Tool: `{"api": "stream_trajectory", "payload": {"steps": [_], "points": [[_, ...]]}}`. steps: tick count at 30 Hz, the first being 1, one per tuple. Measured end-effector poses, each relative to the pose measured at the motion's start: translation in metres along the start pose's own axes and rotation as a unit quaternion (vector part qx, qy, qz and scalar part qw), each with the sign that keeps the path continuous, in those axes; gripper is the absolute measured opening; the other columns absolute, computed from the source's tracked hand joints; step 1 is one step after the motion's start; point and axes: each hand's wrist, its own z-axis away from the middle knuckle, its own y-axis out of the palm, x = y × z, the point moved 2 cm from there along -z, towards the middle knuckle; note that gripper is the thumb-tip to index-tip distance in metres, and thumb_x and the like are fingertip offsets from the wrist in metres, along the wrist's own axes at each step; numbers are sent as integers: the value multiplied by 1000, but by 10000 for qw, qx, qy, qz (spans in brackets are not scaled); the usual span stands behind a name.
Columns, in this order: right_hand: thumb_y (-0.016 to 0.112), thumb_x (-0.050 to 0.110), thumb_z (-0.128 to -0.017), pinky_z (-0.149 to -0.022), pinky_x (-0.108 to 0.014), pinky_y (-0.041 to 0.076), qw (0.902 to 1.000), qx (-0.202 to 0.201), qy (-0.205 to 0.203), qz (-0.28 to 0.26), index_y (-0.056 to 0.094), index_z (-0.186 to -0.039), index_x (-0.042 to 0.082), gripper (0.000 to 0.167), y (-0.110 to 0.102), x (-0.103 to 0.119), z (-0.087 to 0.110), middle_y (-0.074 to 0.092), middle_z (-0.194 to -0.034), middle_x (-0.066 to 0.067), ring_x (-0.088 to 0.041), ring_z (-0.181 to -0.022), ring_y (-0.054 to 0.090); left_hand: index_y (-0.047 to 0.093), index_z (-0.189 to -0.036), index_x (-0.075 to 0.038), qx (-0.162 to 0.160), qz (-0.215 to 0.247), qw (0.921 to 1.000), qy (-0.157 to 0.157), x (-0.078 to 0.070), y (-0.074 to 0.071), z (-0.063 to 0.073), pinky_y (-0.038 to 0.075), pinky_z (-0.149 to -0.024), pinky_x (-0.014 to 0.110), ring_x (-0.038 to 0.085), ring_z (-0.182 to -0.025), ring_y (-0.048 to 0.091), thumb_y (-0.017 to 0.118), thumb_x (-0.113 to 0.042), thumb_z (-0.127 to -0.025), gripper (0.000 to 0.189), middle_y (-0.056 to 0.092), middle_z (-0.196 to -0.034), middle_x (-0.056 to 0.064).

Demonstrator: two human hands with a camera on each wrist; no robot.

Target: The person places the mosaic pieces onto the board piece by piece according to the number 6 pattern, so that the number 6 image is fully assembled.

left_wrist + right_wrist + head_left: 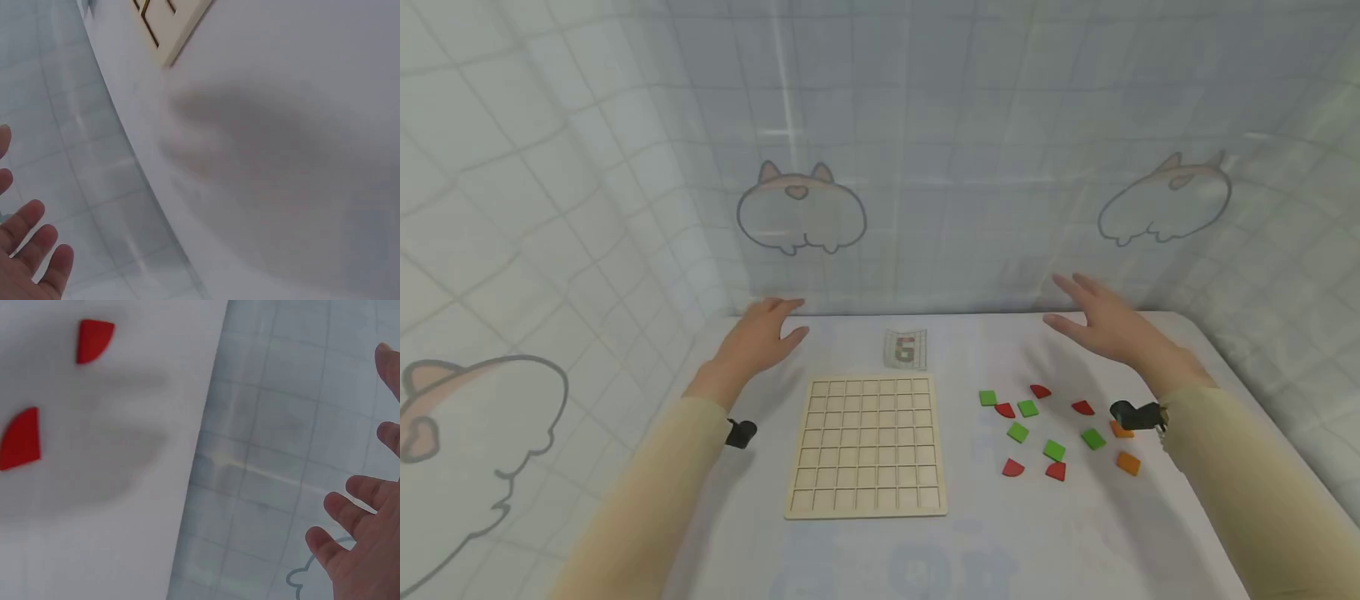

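Note:
My left hand (pixel 758 336) hovers over the table left of the pale grid board (pixel 867 519), its fingers loosely spread and holding nothing. Above the back right of the table, my right hand (pixel 1108 327) is held with thumb and fingers apart, also without anything in it. Below and to its left lie several green squares (pixel 1027 408) and red quarter-circle pieces (pixel 1040 391), and an orange piece (pixel 1127 463) sits nearer my right sleeve. In the right wrist view, two red quarter-circles (pixel 22 440) rest on the white surface. A corner of the board (pixel 178 31) appears in the left wrist view.
A small printed card (pixel 906 349) with a grid pattern lies behind the board. The white table (pixel 880 558) meets pale tiled-pattern curtains (pixel 940 242) at the back and sides. A small black device (pixel 1135 415) is on my right wrist, another (pixel 742 433) on my left.

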Motion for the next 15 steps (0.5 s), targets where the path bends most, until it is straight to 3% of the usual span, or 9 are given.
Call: {"api": "stream_trajectory", "payload": {"steps": [15], "points": [[54,62,-94,-106,-68,25,9987,24,-323,-388,28,-157,13,84,39,-2,40,22,-158,-24,-47,-142,22,39,-153,-18,90,557,9982,-202,8,31,43,33,-106,59,42,-134,39,55,-49,-99,64,43,-148,18]]}}
